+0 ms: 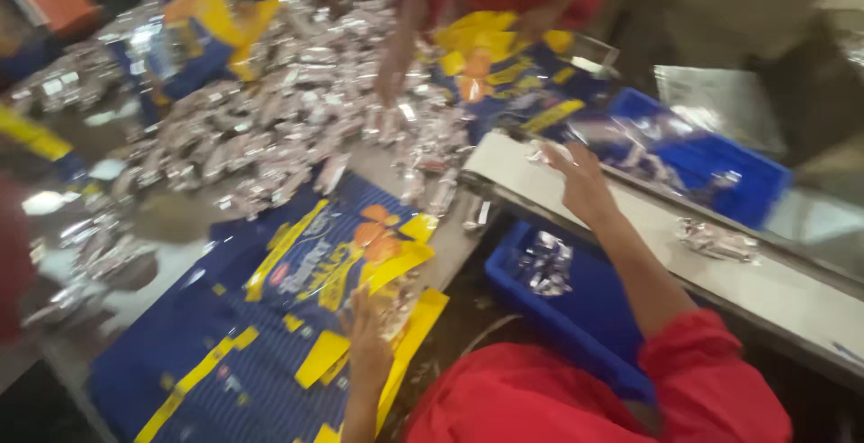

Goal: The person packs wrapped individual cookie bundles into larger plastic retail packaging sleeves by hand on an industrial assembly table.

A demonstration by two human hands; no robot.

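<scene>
Our left hand (371,339) lies flat and open on a blue-and-yellow bag (337,267) on the worktop (171,218). Our right hand (580,182) reaches open over the conveyor (648,227), holding nothing, near silver packets (715,240). A blue crate (585,308) sits below; another person's hand (393,69) touches the heap (270,110).

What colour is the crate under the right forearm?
Blue; the crate shows best in the head view, below the right hand.

Sachet heap (270,110) behind flat bags (297,317)
</scene>
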